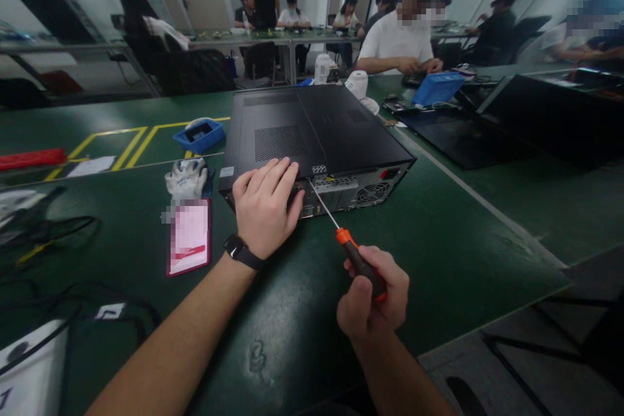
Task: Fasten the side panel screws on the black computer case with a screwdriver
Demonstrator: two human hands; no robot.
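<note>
A black desktop computer case (273,107) lies flat on the green table, its rear panel with ports and a fan grille facing me. My left hand (266,201) rests on the near top edge of the case, fingers stretched out over the cover and thumb down by the rear panel. In my right hand (377,292) is a screwdriver (344,237) with an orange and dark handle, gripped in closed fingers. Its thin shaft slants up to the rear edge of the case, just right of my left hand. Whether the tip sits in a screw is too small to tell.
Left of the case are a blue tray (202,136), crumpled gloves (188,175) and a pink-framed card (190,237). Black cables (58,221) spread at far left. Across the table a person in a white shirt (397,42) works near a blue bin (439,90) and a black panel (463,136).
</note>
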